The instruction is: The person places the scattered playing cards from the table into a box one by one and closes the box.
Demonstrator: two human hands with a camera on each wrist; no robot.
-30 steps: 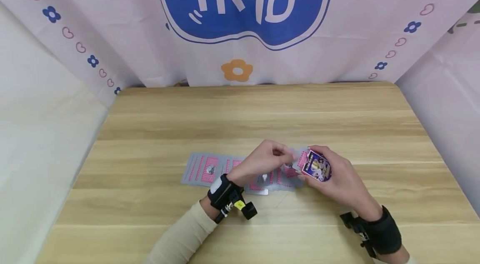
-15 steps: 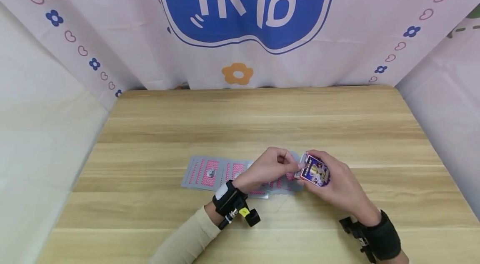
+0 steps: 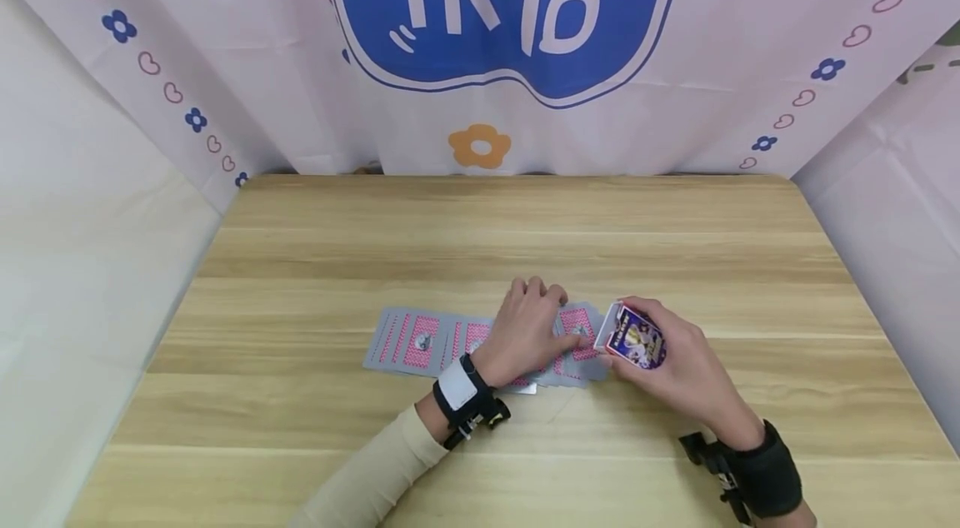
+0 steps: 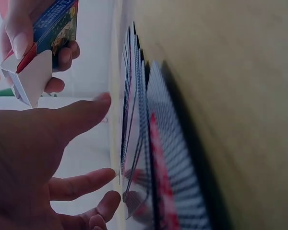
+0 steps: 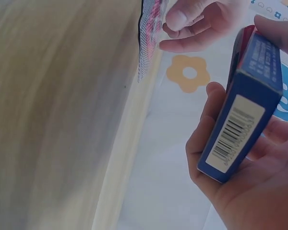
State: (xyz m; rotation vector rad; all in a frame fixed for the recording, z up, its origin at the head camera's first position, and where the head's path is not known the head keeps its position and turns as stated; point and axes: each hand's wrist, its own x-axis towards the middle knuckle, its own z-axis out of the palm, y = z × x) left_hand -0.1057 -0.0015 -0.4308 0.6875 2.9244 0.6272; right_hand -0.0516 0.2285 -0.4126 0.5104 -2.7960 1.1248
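Note:
My right hand (image 3: 678, 366) grips a blue playing-card box (image 3: 636, 338) between thumb and fingers, its open end facing left. In the left wrist view a white flap (image 4: 36, 79) stands out from that end; in the right wrist view the barcode end (image 5: 235, 134) faces the camera. Overlapping playing cards (image 3: 423, 342) lie back side up in a row, grey with pink patterns. Over the row's right part is my left hand (image 3: 525, 332), fingers spread and fingertips right at the cards, holding nothing. It hides the middle cards. The left thumb points toward the box.
A wood-grain table (image 3: 525, 228) lies under everything. Behind it hangs a white cloth (image 3: 315, 112) with a blue emblem and an orange flower. Pale sheets (image 3: 90, 203) flank the table's sides. Black wrist straps (image 3: 761, 470) with cameras sit on both arms.
A pink-patterned card seen at the box's mouth a second ago no longer shows there. My left fingers went to the mouth, then drew back left and spread over the cards.

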